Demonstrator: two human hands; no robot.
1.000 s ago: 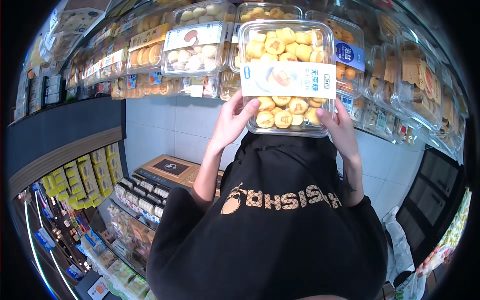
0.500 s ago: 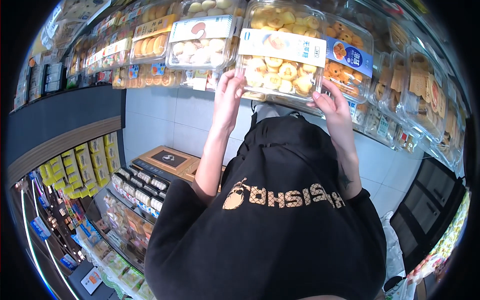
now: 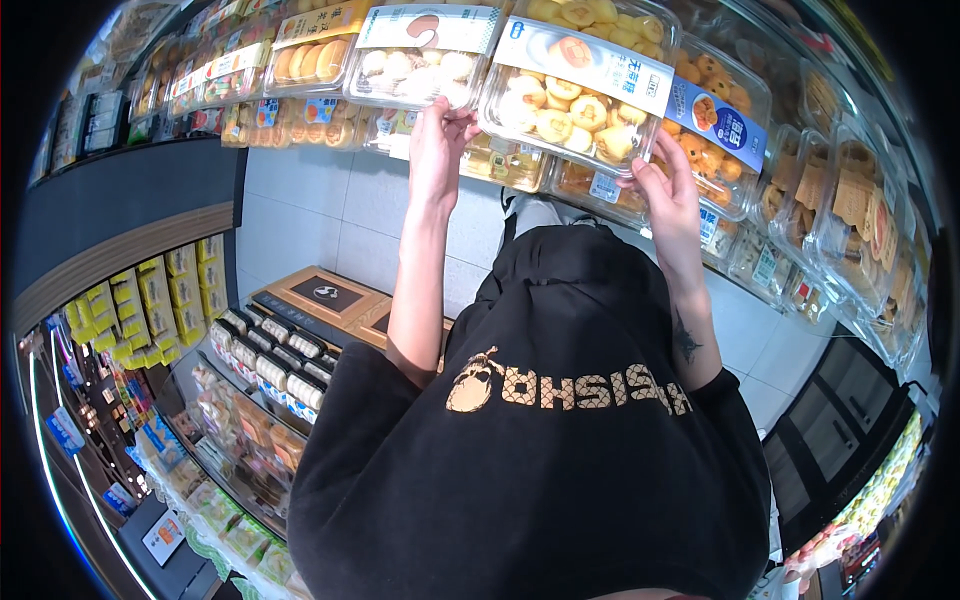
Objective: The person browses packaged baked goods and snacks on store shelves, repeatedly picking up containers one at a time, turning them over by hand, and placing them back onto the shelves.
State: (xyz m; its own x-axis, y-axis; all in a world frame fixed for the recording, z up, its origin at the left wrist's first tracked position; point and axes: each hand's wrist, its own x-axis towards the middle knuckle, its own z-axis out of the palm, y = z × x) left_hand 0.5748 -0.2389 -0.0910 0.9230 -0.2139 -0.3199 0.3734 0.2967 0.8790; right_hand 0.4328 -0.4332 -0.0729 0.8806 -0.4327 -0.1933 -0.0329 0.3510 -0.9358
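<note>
A clear plastic box of yellow cookies [image 3: 570, 115], with a white and pale blue paper band, sits tilted on the stacked display. My right hand [image 3: 672, 185] grips its lower right corner, thumb at the front edge and fingers along the side. To its left is a clear box of pale, whitish cookies [image 3: 415, 78] with a checked-edge band. My left hand [image 3: 438, 145] is at that box's lower right edge, fingertips apart and seemingly touching it. Against the yellow cookies' right side rests a box of brown-dotted cookies [image 3: 715, 125] with a blue band.
More boxes lie in a lower row [image 3: 500, 165] beneath. Brown-labelled boxes [image 3: 850, 215] stand at the right, and a box of oval pastries [image 3: 310, 60] at the left. Behind on the left are a rack of yellow packets [image 3: 130, 315] and a shelf of dark-lidded packs [image 3: 275, 350].
My left hand has let go of the yellow cookie box and moved left to the pale cookie box. The yellow cookie box has tilted, its left side higher; my right hand stays on it.
</note>
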